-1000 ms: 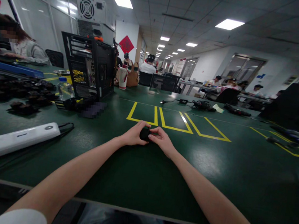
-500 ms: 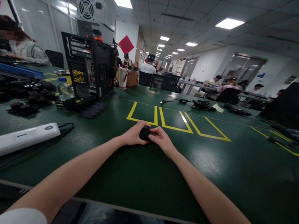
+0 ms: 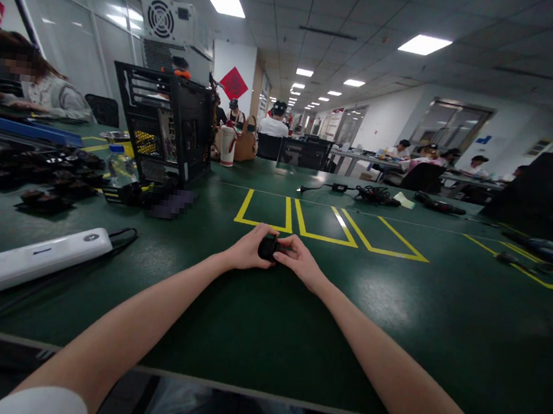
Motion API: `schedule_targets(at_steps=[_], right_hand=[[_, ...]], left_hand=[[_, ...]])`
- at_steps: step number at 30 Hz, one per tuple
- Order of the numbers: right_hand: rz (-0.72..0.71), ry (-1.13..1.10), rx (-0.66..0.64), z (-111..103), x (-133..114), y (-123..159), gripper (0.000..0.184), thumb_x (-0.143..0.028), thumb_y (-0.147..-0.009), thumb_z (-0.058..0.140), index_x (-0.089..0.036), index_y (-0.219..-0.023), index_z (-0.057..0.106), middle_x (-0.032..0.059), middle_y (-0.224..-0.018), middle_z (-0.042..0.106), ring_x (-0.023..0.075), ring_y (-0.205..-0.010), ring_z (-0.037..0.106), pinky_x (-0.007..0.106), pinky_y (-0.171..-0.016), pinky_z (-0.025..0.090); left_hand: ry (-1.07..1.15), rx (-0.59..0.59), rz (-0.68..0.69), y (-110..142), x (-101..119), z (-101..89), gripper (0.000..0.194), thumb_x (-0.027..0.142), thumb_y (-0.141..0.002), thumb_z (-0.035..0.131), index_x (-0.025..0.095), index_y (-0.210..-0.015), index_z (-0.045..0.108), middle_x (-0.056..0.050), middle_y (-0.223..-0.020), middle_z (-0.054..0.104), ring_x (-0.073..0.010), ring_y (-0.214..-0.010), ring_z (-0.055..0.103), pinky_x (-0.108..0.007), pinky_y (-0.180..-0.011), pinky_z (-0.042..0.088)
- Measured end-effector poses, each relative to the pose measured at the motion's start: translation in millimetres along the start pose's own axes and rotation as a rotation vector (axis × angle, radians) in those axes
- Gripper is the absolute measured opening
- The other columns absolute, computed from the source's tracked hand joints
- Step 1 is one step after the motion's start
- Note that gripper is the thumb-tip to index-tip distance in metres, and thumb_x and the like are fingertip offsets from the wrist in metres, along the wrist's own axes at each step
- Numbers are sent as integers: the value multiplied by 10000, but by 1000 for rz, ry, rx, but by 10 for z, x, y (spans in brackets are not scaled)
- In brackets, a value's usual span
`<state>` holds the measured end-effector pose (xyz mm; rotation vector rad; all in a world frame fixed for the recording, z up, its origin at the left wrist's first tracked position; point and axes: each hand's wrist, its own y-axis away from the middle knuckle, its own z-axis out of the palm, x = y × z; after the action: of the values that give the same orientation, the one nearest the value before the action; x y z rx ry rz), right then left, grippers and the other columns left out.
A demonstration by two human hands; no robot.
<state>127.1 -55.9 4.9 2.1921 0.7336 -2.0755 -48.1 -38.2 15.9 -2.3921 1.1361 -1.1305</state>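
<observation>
Between my two hands is a small black object [image 3: 267, 247], roughly round and dark, its kind too small and dim to tell. My left hand [image 3: 248, 248] wraps round its left side, thumb below and fingers above. From the right, my right hand [image 3: 297, 258] pinches its edge with the thumb and fingertips. Both hands are low over the green table [image 3: 262, 326], just in front of the yellow tape outlines [image 3: 264, 224]. Part of the black object is hidden by the fingers.
A white elongated device [image 3: 35, 261] with a black cable lies at left. Behind it are dark parts in a pile [image 3: 45, 199], a plastic bottle [image 3: 120, 168] and an open computer case [image 3: 175, 127]. A paper cup [image 3: 227, 147] and a coiled cable [image 3: 376, 195] sit farther back. Co-workers sit beyond.
My hands stay in place around the black object, with only a slight shift of the right fingertips. At far left, a co-worker's hand has left the dark parts.
</observation>
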Motion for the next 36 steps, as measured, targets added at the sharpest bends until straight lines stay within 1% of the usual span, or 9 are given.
schedule_targets(at_steps=[4, 9, 14, 18, 20, 25, 29, 34, 36], right_hand=[[-1, 20, 38, 18, -23, -4, 239, -290, -668, 617, -198, -854, 498, 12, -926, 549, 144, -870, 558, 342, -840, 427], [67, 44, 30, 6, -27, -7, 308, -287, -676, 608, -200, -953, 506, 34, -1013, 538, 162, -921, 551, 370, -870, 406], [20, -11, -31, 4, -32, 15, 364, -218, -605, 673, -209, -919, 487, 16, -1022, 523, 164, -966, 536, 362, -895, 400], [15, -5, 27, 31, -48, 10, 245, -277, -658, 628, -204, -853, 500, 9, -932, 538, 159, -880, 564, 370, -847, 424], [2, 12, 43, 40, -56, 0, 226, -285, -669, 615, -200, -848, 505, 9, -914, 542, 154, -856, 566, 366, -838, 426], [44, 43, 30, 21, -24, -20, 299, -280, -682, 606, -187, -944, 496, 36, -984, 538, 162, -913, 550, 361, -859, 415], [-6, 5, 3, 0, 24, -22, 345, -232, -609, 672, -192, -903, 494, 15, -953, 543, 155, -928, 541, 350, -882, 401], [-9, 18, 35, 16, -2, -16, 217, -259, -671, 618, -195, -847, 508, 3, -883, 537, 134, -834, 556, 333, -829, 430], [-5, 39, 56, 20, -15, -16, 225, -259, -674, 615, -194, -864, 513, 10, -898, 537, 140, -843, 555, 337, -833, 426]], left_hand=[[7, -8, -6, 2, -3, -2, 571, 219, -547, 675, 212, -1052, 409, -46, -1030, 460, -221, -956, 473, -377, -817, 403], [-12, -6, 10, 3, -8, -7, 567, 228, -555, 674, 206, -1054, 406, -52, -1037, 459, -221, -957, 471, -372, -812, 410], [-14, -19, 9, 3, 10, -19, 556, 216, -555, 669, 202, -1047, 412, -58, -1049, 455, -226, -964, 471, -377, -815, 408], [-11, -11, 7, 5, 8, -14, 572, 224, -555, 675, 205, -1059, 405, -54, -1039, 458, -220, -958, 472, -371, -814, 405], [-14, -3, 15, 6, -1, -9, 569, 226, -556, 675, 203, -1055, 404, -52, -1032, 458, -216, -952, 472, -366, -813, 404], [-20, -6, 27, 4, -26, 1, 569, 235, -555, 673, 201, -1052, 399, -51, -1028, 456, -212, -939, 471, -358, -807, 407], [-27, 11, 43, 1, -33, 4, 566, 220, -545, 673, 195, -1042, 403, -53, -1033, 454, -216, -956, 463, -359, -826, 397], [-17, -5, 30, 3, -15, -6, 572, 224, -552, 673, 199, -1056, 403, -54, -1032, 458, -218, -962, 467, -367, -833, 394], [-17, -9, 24, 4, -9, -11, 567, 225, -556, 672, 200, -1056, 405, -53, -1026, 460, -220, -961, 469, -368, -828, 397]])
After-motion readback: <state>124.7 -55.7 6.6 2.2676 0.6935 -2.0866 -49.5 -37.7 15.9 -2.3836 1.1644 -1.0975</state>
